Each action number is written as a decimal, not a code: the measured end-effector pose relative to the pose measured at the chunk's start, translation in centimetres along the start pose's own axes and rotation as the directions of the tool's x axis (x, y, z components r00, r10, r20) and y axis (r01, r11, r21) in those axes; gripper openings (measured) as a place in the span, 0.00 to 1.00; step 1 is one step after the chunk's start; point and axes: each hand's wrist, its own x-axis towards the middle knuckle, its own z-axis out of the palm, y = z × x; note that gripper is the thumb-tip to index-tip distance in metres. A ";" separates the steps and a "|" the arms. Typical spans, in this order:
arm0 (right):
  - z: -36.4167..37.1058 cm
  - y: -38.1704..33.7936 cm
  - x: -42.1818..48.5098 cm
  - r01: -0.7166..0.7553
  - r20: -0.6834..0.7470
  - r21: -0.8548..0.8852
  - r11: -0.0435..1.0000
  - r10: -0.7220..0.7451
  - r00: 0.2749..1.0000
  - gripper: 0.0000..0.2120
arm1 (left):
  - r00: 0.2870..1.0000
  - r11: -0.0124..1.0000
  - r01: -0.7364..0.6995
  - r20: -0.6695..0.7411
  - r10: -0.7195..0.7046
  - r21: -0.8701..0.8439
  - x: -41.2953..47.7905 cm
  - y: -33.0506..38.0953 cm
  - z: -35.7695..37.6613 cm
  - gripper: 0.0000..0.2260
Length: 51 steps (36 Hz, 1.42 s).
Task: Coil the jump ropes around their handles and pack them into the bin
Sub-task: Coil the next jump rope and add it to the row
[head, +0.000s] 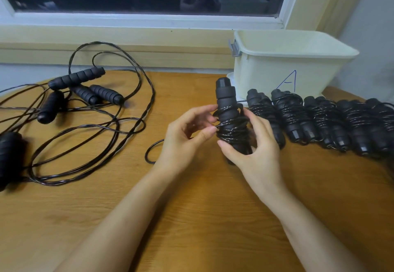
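Note:
My right hand [254,150] grips a pair of black foam jump rope handles [227,105], held upright above the table, with black rope coiled round their middle. My left hand [185,137] pinches the rope [231,131] against the handles at the coil's left side. A short loose loop of that rope [150,152] lies on the table below my left hand. Several coiled jump ropes [319,120] lie in a row to the right. The cream bin [287,62], marked with a blue "A", stands behind them and looks empty.
Uncoiled jump ropes [85,92] with black handles sprawl in loops over the left of the wooden table [191,218]. Another black handle [10,154] lies at the far left edge. A window sill and wall run behind the table.

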 end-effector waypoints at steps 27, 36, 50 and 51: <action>-0.3 -0.5 -0.3 -0.067 0.208 0.223 0.972 0.020 0.978 0.34 | 0.974 0.976 0.208 -0.077 -0.212 -0.058 -0.2 0.4 0.0 0.18; 0.2 0.1 -0.4 0.005 0.151 0.053 0.999 -0.013 0.988 0.36 | 0.971 0.975 0.221 -0.091 -0.220 -0.003 -0.1 0.7 -0.2 0.17; -1.0 -0.1 0.7 -0.297 0.324 0.326 0.898 0.189 0.927 0.35 | 0.955 0.953 0.273 -0.082 -0.284 -0.131 0.0 1.5 -0.4 0.24; -1.0 -0.1 0.7 -0.298 0.314 0.323 0.898 0.195 0.929 0.35 | 0.952 0.952 0.276 -0.096 -0.289 -0.130 0.0 1.4 -0.4 0.24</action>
